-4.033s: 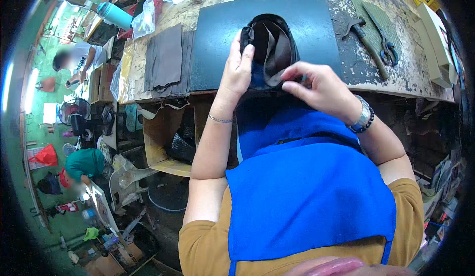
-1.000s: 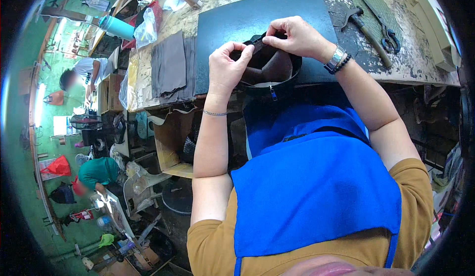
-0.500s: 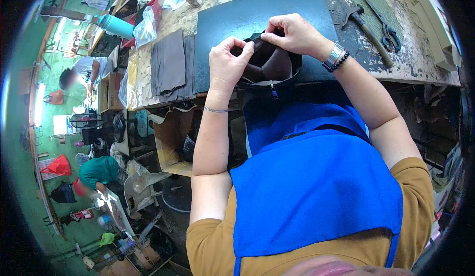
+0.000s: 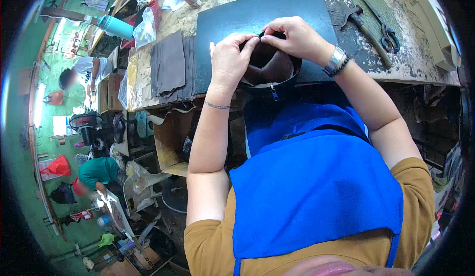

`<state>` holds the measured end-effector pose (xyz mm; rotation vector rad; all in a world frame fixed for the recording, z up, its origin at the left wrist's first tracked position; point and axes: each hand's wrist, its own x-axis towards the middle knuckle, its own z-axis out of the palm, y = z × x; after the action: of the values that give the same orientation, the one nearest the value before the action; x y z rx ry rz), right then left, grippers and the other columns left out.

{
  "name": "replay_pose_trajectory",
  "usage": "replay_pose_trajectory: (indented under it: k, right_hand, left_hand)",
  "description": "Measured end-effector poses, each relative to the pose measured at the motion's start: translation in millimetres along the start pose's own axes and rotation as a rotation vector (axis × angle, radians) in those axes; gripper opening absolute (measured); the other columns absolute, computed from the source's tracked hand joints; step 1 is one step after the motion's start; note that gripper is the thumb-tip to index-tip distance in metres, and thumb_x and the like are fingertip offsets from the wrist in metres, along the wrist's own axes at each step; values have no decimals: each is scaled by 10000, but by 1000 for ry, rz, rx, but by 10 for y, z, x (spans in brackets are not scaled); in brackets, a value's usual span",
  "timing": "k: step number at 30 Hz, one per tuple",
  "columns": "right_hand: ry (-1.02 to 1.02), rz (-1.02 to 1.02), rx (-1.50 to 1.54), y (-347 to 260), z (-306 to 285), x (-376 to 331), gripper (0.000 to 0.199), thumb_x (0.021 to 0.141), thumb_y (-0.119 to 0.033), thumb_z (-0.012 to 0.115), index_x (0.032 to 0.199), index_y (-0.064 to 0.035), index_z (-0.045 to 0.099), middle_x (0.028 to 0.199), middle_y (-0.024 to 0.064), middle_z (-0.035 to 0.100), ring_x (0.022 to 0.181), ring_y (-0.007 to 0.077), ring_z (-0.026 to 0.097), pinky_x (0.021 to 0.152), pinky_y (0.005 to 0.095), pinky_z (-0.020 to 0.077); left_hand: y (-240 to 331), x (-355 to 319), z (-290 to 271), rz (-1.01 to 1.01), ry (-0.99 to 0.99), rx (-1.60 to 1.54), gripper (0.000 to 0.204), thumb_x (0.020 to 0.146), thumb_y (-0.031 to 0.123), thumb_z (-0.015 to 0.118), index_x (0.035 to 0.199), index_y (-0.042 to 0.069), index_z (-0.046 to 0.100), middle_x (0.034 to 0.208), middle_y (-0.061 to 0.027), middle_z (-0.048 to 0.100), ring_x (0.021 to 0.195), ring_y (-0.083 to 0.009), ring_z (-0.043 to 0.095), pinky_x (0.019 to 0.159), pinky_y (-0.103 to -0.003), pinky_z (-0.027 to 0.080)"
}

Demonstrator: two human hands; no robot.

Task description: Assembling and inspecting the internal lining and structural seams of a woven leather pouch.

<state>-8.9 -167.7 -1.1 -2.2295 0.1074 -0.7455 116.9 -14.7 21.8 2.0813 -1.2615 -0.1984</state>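
Observation:
A dark zippered bag (image 4: pixel 278 69) with a brown inside stands at the near edge of a black board (image 4: pixel 232 16), its mouth facing up. A metal zip pull (image 4: pixel 275 94) hangs from its near side. On the far rim, my left hand (image 4: pixel 229 61) pinches the dark edge between thumb and fingers. Right beside it, my right hand (image 4: pixel 296 39) pinches the same edge, the fingertips of both hands almost meeting. Those fingertips cover the small part of the rim they hold.
Dark flat sheets (image 4: pixel 168 63) lie stacked left of the board. A hammer (image 4: pixel 368 34) and large shears (image 4: pixel 388 36) rest at the right, near pale boxes (image 4: pixel 433 26). A turquoise bottle (image 4: pixel 117 27) and plastic bag (image 4: pixel 146 28) are at the far left. Two people work beyond the table.
My left hand has shifted slightly up and right along the rim, bringing its fingertips closer to the right hand's. My right hand has dipped a little. The bag has hardly moved.

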Motion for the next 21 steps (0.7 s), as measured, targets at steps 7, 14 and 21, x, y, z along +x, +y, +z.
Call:
replay_pose_trajectory:
  k: [7,14,21]
  right_hand:
    - [84,145,-22,-156,-125,-127,176,818,-195,687,849,-22,698,766,172,666,697,291,662,646,340,515]
    - [68,224,11,-76,-111,-43,202,789,-215,703,821,-15,701,731,166,668,657,247,666,619,333,512]
    - [91,171,-34,-54,-113,2,192,762,-208,693,751,-16,675,701,152,657,643,260,658,623,335,512]
  left_hand:
    - [-13,8,-19,87,97,53,196,839,276,683,906,98,732,854,-77,704,753,-237,637,766,-315,414]
    - [-26,17,20,92,94,64,194,838,261,685,890,78,726,825,-97,706,726,-239,643,735,-321,457]
    - [7,23,40,60,66,36,200,841,261,681,877,68,718,806,-107,703,760,-242,655,811,-338,458]
